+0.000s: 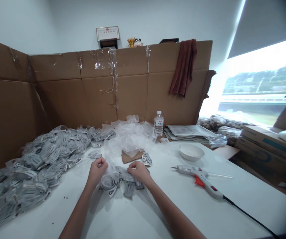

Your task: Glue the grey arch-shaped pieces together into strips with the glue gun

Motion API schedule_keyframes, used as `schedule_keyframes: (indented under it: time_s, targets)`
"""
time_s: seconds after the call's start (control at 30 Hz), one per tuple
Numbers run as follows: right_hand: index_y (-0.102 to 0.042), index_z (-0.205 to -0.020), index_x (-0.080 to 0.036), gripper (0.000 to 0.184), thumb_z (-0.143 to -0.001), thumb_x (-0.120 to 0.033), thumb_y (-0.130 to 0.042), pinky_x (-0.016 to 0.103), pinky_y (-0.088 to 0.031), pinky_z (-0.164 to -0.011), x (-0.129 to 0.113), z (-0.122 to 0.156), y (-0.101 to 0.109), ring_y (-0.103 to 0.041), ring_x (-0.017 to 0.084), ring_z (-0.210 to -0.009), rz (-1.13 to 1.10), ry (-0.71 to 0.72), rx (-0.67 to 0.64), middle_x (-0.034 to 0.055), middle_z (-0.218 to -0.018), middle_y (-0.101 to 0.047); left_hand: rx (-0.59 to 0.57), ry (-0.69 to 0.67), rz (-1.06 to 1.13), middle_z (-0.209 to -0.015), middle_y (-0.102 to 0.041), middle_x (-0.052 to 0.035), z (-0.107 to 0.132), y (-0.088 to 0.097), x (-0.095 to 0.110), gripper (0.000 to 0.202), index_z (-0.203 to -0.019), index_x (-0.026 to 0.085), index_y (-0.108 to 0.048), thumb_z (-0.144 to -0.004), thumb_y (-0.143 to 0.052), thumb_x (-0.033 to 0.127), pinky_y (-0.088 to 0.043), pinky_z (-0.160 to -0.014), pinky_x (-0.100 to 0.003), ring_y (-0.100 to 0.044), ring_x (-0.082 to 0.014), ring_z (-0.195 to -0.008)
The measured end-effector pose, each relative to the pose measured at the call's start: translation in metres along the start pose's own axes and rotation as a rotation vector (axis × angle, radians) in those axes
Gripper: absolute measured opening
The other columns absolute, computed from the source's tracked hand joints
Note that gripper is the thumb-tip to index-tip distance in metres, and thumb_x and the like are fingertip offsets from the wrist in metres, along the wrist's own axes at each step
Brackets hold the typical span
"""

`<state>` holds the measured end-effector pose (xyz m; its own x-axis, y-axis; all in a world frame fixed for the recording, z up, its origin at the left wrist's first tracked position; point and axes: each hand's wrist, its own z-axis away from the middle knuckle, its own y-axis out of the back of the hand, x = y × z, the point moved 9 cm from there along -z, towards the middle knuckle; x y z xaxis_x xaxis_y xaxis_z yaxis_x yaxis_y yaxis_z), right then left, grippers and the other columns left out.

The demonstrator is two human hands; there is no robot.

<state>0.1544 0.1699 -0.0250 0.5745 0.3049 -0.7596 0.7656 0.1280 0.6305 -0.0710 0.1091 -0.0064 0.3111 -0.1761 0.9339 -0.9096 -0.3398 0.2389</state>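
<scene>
My left hand (98, 170) is closed in a pinch on the edge of a clear plastic bag (111, 172). To its right, my right hand (140, 172) also pinches, its fingertips at the bag's other side. Under and between the hands lie several small grey pieces with white and dark markings, among them a flat grey piece (128, 190). Just beyond my right hand is a grey-and-white piece (147, 159) beside a scrap of brown cardboard (132, 156). Some of the pieces are partly covered by the bag and my hands.
Bagged grey pieces (50, 156) are heaped on the left. Crumpled clear bags (133, 132) lie at the back, near a water bottle (159, 123). On the right are a white bowl (191, 152) and a corded glue gun (202, 179). A cardboard wall (95, 93) borders the table.
</scene>
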Motion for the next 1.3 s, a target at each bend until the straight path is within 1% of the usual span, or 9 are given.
schedule_keyframes:
  time_s: [0.13, 0.23, 0.33, 0.47, 0.6, 0.8, 1.13, 1.23, 1.3]
  targets:
    - [-0.061, -0.082, -0.009, 0.035, -0.092, -0.042, -0.06, 0.024, -0.05, -0.078, -0.023, 0.003, 0.009, -0.058, 0.008, -0.078, -0.083, 0.139, 0.032, 0.002, -0.081, -0.061, 0.063, -0.067, 0.06, -0.069, -0.052, 0.0044, 0.004, 0.009, 0.017, 0.025, -0.08, 0.011, -0.057, -0.091, -0.062, 0.033, -0.044, -0.054, -0.018, -0.048, -0.0053, -0.058]
    - [-0.063, -0.086, -0.011, 0.028, -0.093, -0.037, -0.054, 0.024, -0.049, -0.081, -0.05, 0.015, 0.027, -0.058, 0.01, -0.091, -0.136, 0.306, 0.149, 0.006, -0.096, -0.062, 0.116, -0.095, 0.118, -0.071, -0.052, 0.004, 0.008, 0.014, 0.026, 0.024, -0.08, 0.012, -0.056, -0.091, -0.063, 0.032, -0.045, -0.056, -0.018, -0.049, -0.0058, -0.061]
    - [-0.065, -0.088, -0.015, 0.027, -0.095, -0.035, -0.049, 0.025, -0.049, -0.085, -0.071, 0.03, 0.042, -0.057, 0.012, -0.099, -0.144, 0.451, 0.276, 0.0084, -0.106, -0.059, 0.163, -0.086, 0.193, -0.07, -0.05, 0.0046, 0.01, 0.019, 0.028, 0.023, -0.083, 0.012, -0.056, -0.092, -0.062, 0.032, -0.041, -0.052, -0.017, -0.046, -0.0047, -0.058]
    - [-0.065, -0.091, -0.018, 0.024, -0.096, -0.033, -0.047, 0.029, -0.049, -0.088, -0.081, 0.044, 0.055, -0.056, 0.014, -0.098, -0.115, 0.556, 0.45, 0.0092, -0.106, -0.056, 0.21, -0.025, 0.314, -0.068, -0.046, 0.006, 0.013, 0.025, 0.021, 0.023, -0.091, 0.013, -0.056, -0.094, -0.059, 0.035, -0.035, -0.046, -0.015, -0.039, -0.003, -0.051]
    - [-0.066, -0.095, -0.02, 0.021, -0.096, -0.031, -0.049, 0.03, -0.049, -0.084, -0.082, 0.052, 0.064, -0.055, 0.013, -0.089, -0.069, 0.605, 0.587, 0.0087, -0.105, -0.055, 0.24, 0.029, 0.4, -0.067, -0.045, 0.0063, 0.013, 0.028, 0.014, 0.023, -0.094, 0.013, -0.056, -0.094, -0.058, 0.036, -0.032, -0.043, -0.014, -0.038, -0.0025, -0.05]
    - [-0.067, -0.093, -0.019, 0.022, -0.096, -0.031, -0.049, 0.028, -0.049, -0.082, -0.081, 0.059, 0.076, -0.055, 0.014, -0.091, -0.021, 0.576, 0.713, 0.0098, -0.101, -0.056, 0.276, 0.071, 0.448, -0.066, -0.045, 0.0065, 0.014, 0.03, 0.011, 0.024, -0.093, 0.012, -0.056, -0.094, -0.058, 0.036, -0.03, -0.042, -0.014, -0.037, -0.0021, -0.049]
    - [-0.071, -0.093, -0.018, 0.031, -0.095, -0.04, -0.049, 0.029, -0.044, -0.084, -0.064, 0.056, 0.094, -0.049, 0.015, -0.091, -0.042, 0.391, 0.876, 0.0098, -0.099, -0.054, 0.342, 0.097, 0.44, -0.069, -0.047, 0.0055, 0.013, 0.037, 0.005, 0.026, -0.097, 0.013, -0.056, -0.094, -0.057, 0.039, -0.032, -0.044, -0.015, -0.037, -0.0028, -0.05]
    - [-0.073, -0.092, -0.018, 0.036, -0.094, -0.046, -0.049, 0.031, -0.042, -0.087, -0.058, 0.058, 0.098, -0.046, 0.016, -0.089, -0.079, 0.329, 0.901, 0.0096, -0.093, -0.051, 0.374, 0.097, 0.427, -0.072, -0.049, 0.0043, 0.015, 0.039, 0.001, 0.026, -0.101, 0.013, -0.056, -0.094, -0.057, 0.039, -0.035, -0.047, -0.016, -0.041, -0.0037, -0.053]
    - [-0.073, -0.092, -0.016, 0.041, -0.094, -0.048, -0.047, 0.03, -0.042, -0.086, -0.057, 0.057, 0.101, -0.047, 0.016, -0.086, -0.116, 0.29, 0.877, 0.0084, -0.086, -0.051, 0.412, 0.094, 0.41, -0.074, -0.051, 0.0038, 0.016, 0.043, -0.001, 0.027, -0.104, 0.013, -0.056, -0.094, -0.057, 0.038, -0.037, -0.047, -0.016, -0.043, -0.004, -0.055]
